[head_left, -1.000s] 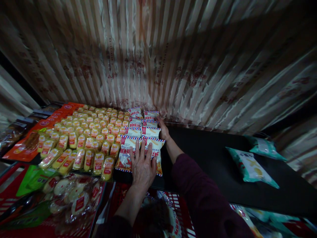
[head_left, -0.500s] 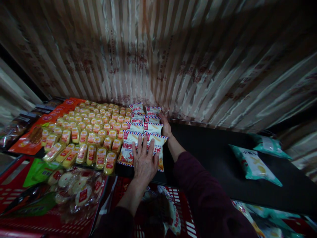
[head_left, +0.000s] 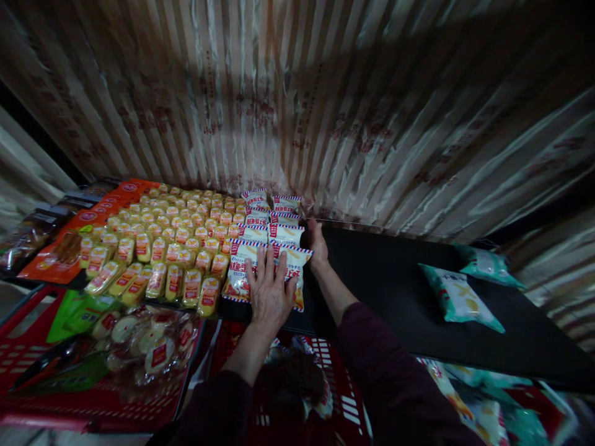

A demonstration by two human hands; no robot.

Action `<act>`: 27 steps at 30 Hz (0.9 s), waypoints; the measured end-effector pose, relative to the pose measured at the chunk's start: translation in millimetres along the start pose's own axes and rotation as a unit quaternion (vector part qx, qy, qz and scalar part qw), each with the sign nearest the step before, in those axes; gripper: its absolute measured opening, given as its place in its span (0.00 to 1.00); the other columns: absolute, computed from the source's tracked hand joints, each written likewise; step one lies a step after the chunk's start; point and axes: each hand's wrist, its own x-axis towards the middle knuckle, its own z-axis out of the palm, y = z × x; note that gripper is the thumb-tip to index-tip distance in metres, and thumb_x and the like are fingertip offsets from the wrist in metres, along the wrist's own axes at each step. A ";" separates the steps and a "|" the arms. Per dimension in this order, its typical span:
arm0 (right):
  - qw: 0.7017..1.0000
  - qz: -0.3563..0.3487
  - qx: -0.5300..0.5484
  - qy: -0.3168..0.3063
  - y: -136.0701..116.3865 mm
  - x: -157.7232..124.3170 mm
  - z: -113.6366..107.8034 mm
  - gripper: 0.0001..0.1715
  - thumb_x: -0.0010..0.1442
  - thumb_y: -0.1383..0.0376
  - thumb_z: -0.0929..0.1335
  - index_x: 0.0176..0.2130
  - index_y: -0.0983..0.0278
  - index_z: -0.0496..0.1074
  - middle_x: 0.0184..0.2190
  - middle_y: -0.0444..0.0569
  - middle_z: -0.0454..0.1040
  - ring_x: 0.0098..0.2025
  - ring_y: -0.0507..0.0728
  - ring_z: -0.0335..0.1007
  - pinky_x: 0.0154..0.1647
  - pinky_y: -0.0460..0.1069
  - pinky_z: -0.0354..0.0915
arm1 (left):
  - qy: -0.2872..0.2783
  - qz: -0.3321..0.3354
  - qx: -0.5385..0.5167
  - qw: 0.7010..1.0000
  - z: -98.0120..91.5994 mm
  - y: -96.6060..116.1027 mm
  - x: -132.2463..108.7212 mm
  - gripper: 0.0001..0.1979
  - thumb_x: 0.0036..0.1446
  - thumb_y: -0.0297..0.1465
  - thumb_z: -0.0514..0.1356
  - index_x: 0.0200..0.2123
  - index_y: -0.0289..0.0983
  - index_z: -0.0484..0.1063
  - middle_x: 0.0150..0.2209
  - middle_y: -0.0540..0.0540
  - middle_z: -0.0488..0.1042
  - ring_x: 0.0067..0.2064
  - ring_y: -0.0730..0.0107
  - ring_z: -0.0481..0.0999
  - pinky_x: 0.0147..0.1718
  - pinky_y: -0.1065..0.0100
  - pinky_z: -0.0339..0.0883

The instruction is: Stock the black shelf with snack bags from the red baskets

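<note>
My left hand (head_left: 269, 288) lies flat with fingers spread across the two front snack bags, a left one (head_left: 237, 272) and a right one (head_left: 300, 263). Both are white with red lettering and striped edges. Behind them, more bags of the same kind (head_left: 286, 234) stand in two columns running back to the curtain. Along the right side of these columns my right hand (head_left: 318, 244) is held upright, fingers stretched out and nothing in its grasp. A narrow gap shows between its fingers and the rear bags.
Rows of small yellow wrapped cakes (head_left: 174, 282) adjoin the bags on the left, with an orange package (head_left: 105, 207) beyond. Two teal bags (head_left: 458, 297) lie on the black tabletop (head_left: 372, 266). Red baskets (head_left: 153, 418) with packaged food sit in front; a striped curtain (head_left: 297, 93) hangs behind.
My right hand has shifted slightly right, away from the side of the bags. My left hand stays on the front bags. The view has shifted a little.
</note>
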 end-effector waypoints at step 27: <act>0.757 -0.293 -0.580 -0.069 10.3 -153.3 14.4 0.30 0.65 0.61 0.57 0.65 0.59 0.51 0.70 0.47 0.34 0.70 0.66 0.23 0.65 0.66 0.45 | -0.004 -0.025 0.017 1.000 -12.6 -39.9 -21.3 0.25 0.61 0.32 0.51 0.62 0.41 0.58 0.67 0.39 0.50 0.68 0.51 0.40 0.62 0.41 0.41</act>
